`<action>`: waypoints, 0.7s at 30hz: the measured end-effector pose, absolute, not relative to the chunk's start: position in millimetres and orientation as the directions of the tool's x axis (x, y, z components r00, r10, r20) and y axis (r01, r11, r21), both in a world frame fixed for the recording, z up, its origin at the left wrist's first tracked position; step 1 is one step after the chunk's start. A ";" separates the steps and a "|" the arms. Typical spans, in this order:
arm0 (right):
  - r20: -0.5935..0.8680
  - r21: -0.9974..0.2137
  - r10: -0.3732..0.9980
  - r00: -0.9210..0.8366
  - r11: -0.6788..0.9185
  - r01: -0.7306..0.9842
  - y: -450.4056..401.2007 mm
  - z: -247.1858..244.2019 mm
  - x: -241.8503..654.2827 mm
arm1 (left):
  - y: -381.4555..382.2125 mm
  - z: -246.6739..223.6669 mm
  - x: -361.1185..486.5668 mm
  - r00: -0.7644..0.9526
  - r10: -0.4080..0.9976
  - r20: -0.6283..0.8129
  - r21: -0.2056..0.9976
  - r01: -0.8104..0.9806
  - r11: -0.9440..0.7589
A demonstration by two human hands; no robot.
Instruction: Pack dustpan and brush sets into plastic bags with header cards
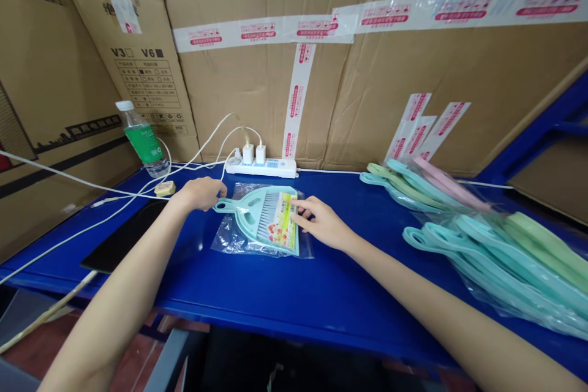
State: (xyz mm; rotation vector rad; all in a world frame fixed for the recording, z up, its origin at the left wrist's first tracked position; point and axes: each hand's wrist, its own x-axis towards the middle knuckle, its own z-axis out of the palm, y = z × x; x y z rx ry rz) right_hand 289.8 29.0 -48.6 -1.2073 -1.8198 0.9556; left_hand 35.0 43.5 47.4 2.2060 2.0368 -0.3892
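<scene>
A clear PET bottle [143, 139] with green label stands on the blue steel bench [110, 239]. The left hand [197, 193], half-curled and empty, lies just beside a teal plastic dustpan [243, 211] in clear film [229, 242]. The right hand [321, 223], fingers open, rests on its printed card [285, 220], text illegible. Bagged pastel dustpans [487, 263] lie rightmost.

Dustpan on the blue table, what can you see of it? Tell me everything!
The dustpan is pale turquoise and looks like smooth plastic. It lies flat in a clear plastic bag on the blue table. Its short handle points left, toward the left hand, and has a hole near the end, with oval slots further along. Grey-white bristles show across the pan, beside a colourful printed card. The right hand has its fingertips at the card.
</scene>
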 end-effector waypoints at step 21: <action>0.143 -0.832 0.948 -0.284 0.271 0.485 22.3 -43.1 291.5 | 53.6 44.0 15.0 0.011 0.984 -0.178 0.000 1.000 -0.011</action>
